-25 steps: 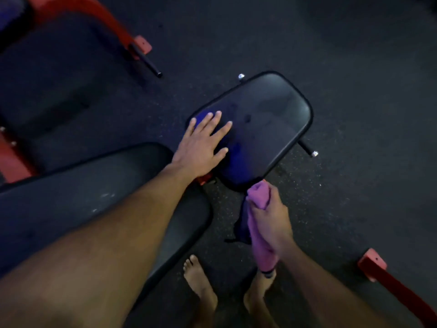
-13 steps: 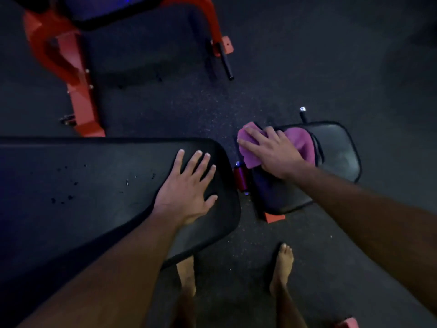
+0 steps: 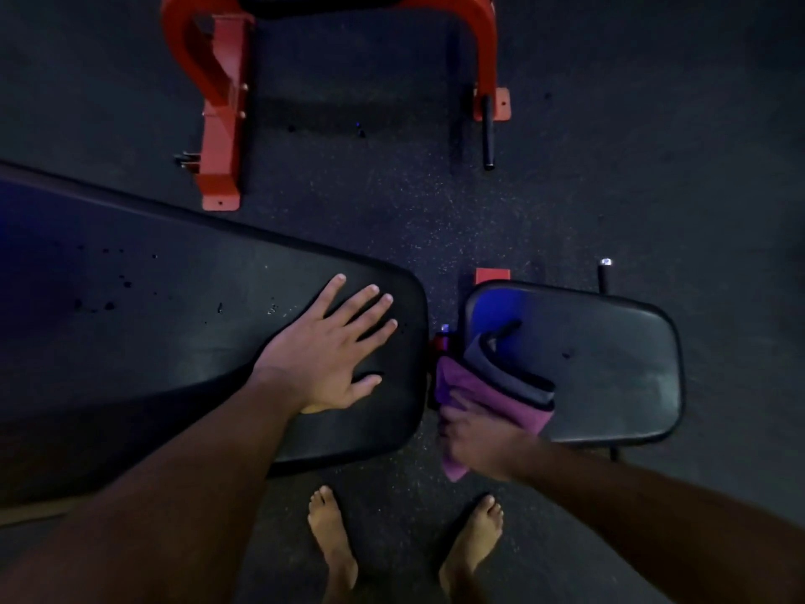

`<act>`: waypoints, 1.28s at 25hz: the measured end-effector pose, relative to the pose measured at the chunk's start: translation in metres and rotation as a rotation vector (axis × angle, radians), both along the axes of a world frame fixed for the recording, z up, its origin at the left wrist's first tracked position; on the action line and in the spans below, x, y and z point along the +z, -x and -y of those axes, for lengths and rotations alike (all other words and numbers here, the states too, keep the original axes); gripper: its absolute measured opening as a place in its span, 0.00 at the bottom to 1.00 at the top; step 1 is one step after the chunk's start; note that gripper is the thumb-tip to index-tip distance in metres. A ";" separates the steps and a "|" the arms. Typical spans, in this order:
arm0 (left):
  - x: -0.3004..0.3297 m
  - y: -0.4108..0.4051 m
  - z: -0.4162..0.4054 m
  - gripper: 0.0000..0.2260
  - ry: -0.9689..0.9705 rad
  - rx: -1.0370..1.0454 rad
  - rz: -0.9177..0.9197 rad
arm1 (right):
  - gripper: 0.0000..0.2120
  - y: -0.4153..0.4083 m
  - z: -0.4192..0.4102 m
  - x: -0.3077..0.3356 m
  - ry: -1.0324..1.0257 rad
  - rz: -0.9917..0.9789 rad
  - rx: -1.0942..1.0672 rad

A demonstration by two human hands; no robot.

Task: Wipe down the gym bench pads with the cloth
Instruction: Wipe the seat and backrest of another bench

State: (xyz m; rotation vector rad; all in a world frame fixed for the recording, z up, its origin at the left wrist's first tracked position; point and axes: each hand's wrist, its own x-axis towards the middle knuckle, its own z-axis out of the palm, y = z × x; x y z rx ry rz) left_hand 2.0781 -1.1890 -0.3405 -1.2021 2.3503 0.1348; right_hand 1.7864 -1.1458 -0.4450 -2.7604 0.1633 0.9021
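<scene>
- Fingers of my left hand (image 3: 324,357) lie spread and flat, pressing the near end of the long pad (image 3: 183,342); they hold nothing.
- My right hand (image 3: 477,438) grips the cloth (image 3: 501,385), fingers curled round its near edge, though motion blur hides the exact hold.
- That cloth is folded, purple with a darker layer on top, and lies over the near-left corner of the seat pad (image 3: 610,364), partly hanging off toward me.
- Its long axis runs from near-left to far-right, slanted across the corner.
- From the right fingers, the unwiped seat stretches away to the right and far side; its long axis runs left-right.
- I judge the right hand nearer, so it should sweep rightward.
</scene>
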 end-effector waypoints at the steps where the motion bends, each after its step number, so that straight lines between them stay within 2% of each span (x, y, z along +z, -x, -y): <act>1: 0.000 0.001 0.000 0.36 0.005 -0.002 -0.010 | 0.08 -0.001 0.008 0.000 -0.001 0.002 0.028; 4: -0.001 0.001 0.000 0.35 0.015 0.000 -0.005 | 0.13 -0.017 0.076 0.006 0.091 0.062 0.005; 8: 0.000 0.001 0.000 0.35 0.026 -0.007 0.007 | 0.17 -0.037 0.151 0.013 0.265 0.052 -0.232; 10: 0.001 0.002 0.000 0.35 0.022 -0.012 0.019 | 0.17 -0.035 0.144 0.016 0.249 0.081 -0.264; 13: 0.000 0.001 0.000 0.36 0.025 -0.004 0.015 | 0.18 -0.009 0.087 0.017 0.176 0.184 -0.217; 17: -0.001 0.001 -0.001 0.36 0.026 -0.001 0.003 | 0.16 0.017 -0.003 0.022 -0.047 0.082 -0.052; 20: -0.001 0.001 -0.002 0.35 0.033 -0.007 0.000 | 0.14 0.009 0.024 0.015 0.015 0.135 0.016; 24: -0.001 0.001 -0.002 0.35 0.036 -0.007 0.016 | 0.21 -0.018 0.122 0.017 0.253 0.085 -0.402; 27: 0.000 0.002 -0.001 0.36 0.040 -0.009 0.019 | 0.21 -0.043 0.131 0.031 0.359 -0.025 -0.595; 30: 0.002 0.002 -0.001 0.36 0.025 0.006 0.024 | 0.19 -0.064 0.087 0.046 0.180 -0.048 -0.773; 32: 0.003 0.003 -0.001 0.35 0.023 0.001 0.028 | 0.22 -0.058 0.056 0.060 0.082 0.074 -0.922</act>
